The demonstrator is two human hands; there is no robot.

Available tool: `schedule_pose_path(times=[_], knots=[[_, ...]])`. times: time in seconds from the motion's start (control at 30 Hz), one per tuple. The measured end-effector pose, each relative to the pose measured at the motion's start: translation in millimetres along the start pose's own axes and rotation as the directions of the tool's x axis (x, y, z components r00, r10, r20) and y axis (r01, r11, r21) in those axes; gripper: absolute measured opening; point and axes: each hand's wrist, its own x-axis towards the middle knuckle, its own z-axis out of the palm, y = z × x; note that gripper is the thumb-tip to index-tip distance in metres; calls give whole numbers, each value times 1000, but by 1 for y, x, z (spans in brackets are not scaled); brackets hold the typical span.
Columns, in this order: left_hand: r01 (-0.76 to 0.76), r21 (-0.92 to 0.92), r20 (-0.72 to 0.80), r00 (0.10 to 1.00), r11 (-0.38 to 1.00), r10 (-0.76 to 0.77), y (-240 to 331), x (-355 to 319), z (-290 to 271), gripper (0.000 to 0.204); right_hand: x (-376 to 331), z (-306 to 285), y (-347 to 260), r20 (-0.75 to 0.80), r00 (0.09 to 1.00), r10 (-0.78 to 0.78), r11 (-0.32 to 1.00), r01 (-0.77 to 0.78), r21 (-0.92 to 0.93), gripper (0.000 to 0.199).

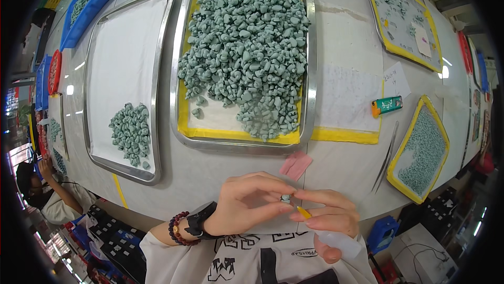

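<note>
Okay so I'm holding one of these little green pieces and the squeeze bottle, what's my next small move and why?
Probably bring the yellow nozzle a touch closer to the small green piece. The left hand pinches the piece at its fingertips, and the right hand holds the bottle with its tip just beside it.

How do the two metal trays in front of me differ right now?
The middle tray holds a large heap of grey-green pieces over a yellow-edged liner; the left tray holds only a small pile on a plain white liner. The left tray looks narrower. Both are rimmed steel trays holding the same kind of pieces.
</note>
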Motion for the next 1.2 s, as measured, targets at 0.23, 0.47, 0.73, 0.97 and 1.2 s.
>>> schedule_pose_path(times=[0.23, 0.47, 0.73, 0.97, 1.2], knots=[[1, 15, 4, 1000, 1000, -1, 1, -1, 0, 30, -1, -1, -1, 8, 999, 35, 999, -35, 9, 51], [26, 3, 12, 1000, 1000, -26, 1, -1, 0, 29, 0, 0, -3, -12, 999, 44, 999, -44, 1, 48], [20, -41, 19, 1000, 999, -19, -1, -2, 0, 30, 0, 0, -3, -24, 998, 53, 999, -53, -1, 48], [54, -10, 48, 997, 998, -53, 1, 0, 1, 31, -1, -5, -11, -44, 997, 60, 998, -60, -1, 43], [129, -122, -11, 991, 984, -131, 2, -2, 1, 28, -6, -50, -3, 15, 975, 223, 790, -172, -589, 18]])
